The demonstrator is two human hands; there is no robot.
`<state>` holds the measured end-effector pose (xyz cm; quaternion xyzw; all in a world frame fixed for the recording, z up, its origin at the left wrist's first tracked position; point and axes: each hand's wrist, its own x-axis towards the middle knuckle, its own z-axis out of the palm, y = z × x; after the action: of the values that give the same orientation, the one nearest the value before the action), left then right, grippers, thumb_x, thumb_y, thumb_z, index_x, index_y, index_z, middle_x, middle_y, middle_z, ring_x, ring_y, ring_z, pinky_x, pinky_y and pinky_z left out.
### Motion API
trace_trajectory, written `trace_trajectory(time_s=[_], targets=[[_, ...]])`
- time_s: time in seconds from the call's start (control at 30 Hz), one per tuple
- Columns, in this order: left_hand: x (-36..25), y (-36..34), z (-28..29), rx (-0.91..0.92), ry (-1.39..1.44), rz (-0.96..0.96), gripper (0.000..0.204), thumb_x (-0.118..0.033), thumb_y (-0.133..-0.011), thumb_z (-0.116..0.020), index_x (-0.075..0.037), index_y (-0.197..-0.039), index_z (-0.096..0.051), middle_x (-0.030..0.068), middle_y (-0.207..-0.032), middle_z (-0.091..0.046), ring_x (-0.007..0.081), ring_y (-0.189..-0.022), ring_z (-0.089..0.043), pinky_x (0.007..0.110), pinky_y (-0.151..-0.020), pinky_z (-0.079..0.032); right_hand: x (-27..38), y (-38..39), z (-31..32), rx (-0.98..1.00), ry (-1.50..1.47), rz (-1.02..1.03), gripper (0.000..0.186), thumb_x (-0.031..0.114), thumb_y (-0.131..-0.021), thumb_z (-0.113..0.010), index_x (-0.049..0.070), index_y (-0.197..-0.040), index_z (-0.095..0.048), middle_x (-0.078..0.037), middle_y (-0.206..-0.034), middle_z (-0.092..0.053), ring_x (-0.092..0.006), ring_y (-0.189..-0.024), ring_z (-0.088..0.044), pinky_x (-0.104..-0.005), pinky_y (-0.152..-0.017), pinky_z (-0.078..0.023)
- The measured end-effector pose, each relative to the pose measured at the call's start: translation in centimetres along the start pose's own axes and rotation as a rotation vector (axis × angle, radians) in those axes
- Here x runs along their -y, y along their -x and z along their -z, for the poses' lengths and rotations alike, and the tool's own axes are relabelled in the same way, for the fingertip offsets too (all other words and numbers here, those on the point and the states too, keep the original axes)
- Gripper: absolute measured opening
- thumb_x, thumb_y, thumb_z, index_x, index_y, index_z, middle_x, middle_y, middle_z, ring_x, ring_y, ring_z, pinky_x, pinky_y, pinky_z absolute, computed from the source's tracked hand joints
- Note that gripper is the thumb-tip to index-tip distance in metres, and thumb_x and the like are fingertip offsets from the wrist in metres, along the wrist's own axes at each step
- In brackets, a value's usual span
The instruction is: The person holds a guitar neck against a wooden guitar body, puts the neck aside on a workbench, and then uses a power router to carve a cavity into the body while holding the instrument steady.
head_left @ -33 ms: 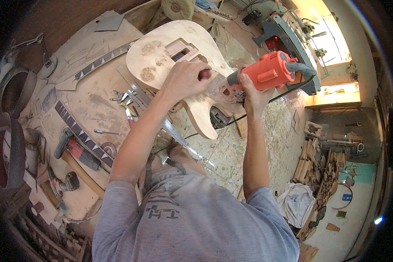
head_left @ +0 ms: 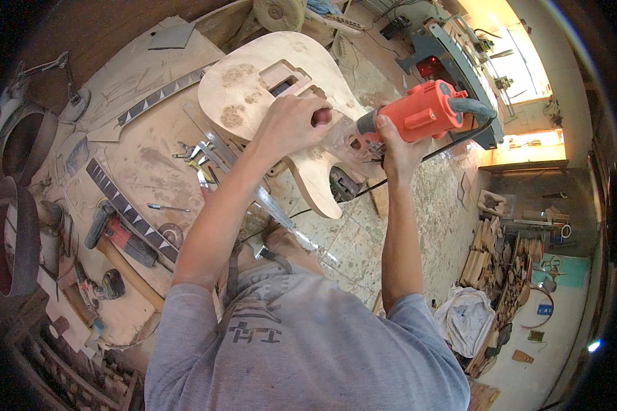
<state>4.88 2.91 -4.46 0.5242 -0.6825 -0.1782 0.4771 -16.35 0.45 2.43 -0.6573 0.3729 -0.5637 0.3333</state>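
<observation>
An unfinished pale wooden electric guitar body [head_left: 301,55] with routed cavities and burl marks lies before me, its pointed horn toward me. My right hand [head_left: 401,154] is wrapped around the lower part of a red trim router [head_left: 418,113], which leans over the neck end. Beneath the router, a clear plastic plate [head_left: 341,142] lies over the neck area. My left hand [head_left: 291,127] rests with curled fingers on the body beside that plate. What those fingers grip, if anything, is hidden. The router's bit cannot be made out.
On the dusty bench [head_left: 144,151] at left lie inlaid fretboards [head_left: 127,209], a steel ruler [head_left: 271,205], pliers [head_left: 202,175], a red-and-black power tool [head_left: 123,236] and sanding belts [head_left: 14,236]. The router's black cord [head_left: 452,145] runs beneath the work. Wood scraps [head_left: 483,260] are stacked at right.
</observation>
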Motion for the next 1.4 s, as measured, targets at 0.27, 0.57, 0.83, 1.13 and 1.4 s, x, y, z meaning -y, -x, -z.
trace_trajectory(time_s=[0.27, 0.57, 0.83, 1.13, 1.4], targets=[[-0.3, -0.1, -0.4, -0.038, -0.054, 0.025, 0.021, -0.022, -0.086, -0.072, -0.007, -0.099, -0.081, 0.0164, -0.086, -0.077, 0.0364, -0.079, -0.075, 0.045, -0.075, -0.059, -0.2, -0.3, 0.2, 0.009, 0.004, -0.019, 0.077, 0.012, -0.079, -0.092, 0.002, -0.144, -0.053, -0.008, -0.115, -0.07, -0.0184, -0.103, -0.071, -0.0368, -0.093, -0.06], [-0.7, -0.1, -0.5, -0.048, -0.106, 0.053, 0.022, -0.022, -0.086, -0.072, -0.008, -0.1, -0.08, 0.0176, -0.083, -0.076, 0.0363, -0.077, -0.074, 0.045, -0.072, -0.058, -1.2, -0.6, 0.6, -0.023, 0.033, 0.008, 0.072, 0.015, -0.08, -0.092, 0.001, -0.14, -0.055, -0.01, -0.116, -0.071, -0.0201, -0.104, -0.071, -0.0365, -0.095, -0.058], [-1.0, -0.1, -0.5, -0.065, -0.106, 0.047, 0.016, -0.022, -0.087, -0.071, -0.008, -0.094, -0.077, 0.0173, -0.081, -0.075, 0.0361, -0.075, -0.074, 0.045, -0.072, -0.058, -0.8, -0.7, 0.4, -0.035, 0.07, 0.016, 0.062, 0.023, -0.083, -0.09, -0.002, -0.131, -0.059, -0.013, -0.113, -0.076, -0.0212, -0.102, -0.073, -0.0378, -0.094, -0.059], [-1.1, -0.4, -0.3, 0.003, -0.135, 0.084, 0.023, -0.025, -0.088, -0.071, -0.013, -0.107, -0.077, 0.0172, -0.084, -0.076, 0.0376, -0.078, -0.074, 0.048, -0.073, -0.058, -1.2, -0.9, 1.0, 0.003, -0.043, -0.06, 0.076, 0.008, -0.082, -0.091, 0.0, -0.147, -0.052, -0.01, -0.123, -0.068, -0.0199, -0.109, -0.069, -0.0366, -0.096, -0.058], [-1.0, -0.4, -0.5, 0.006, -0.148, 0.092, 0.027, -0.03, -0.09, -0.071, -0.017, -0.112, -0.078, 0.016, -0.085, -0.076, 0.0386, -0.08, -0.074, 0.048, -0.074, -0.059, -1.1, -1.1, 0.9, -0.018, -0.004, -0.05, 0.075, 0.01, -0.08, -0.093, 0.001, -0.143, -0.055, -0.009, -0.121, -0.069, -0.0201, -0.107, -0.07, -0.0368, -0.095, -0.058]])
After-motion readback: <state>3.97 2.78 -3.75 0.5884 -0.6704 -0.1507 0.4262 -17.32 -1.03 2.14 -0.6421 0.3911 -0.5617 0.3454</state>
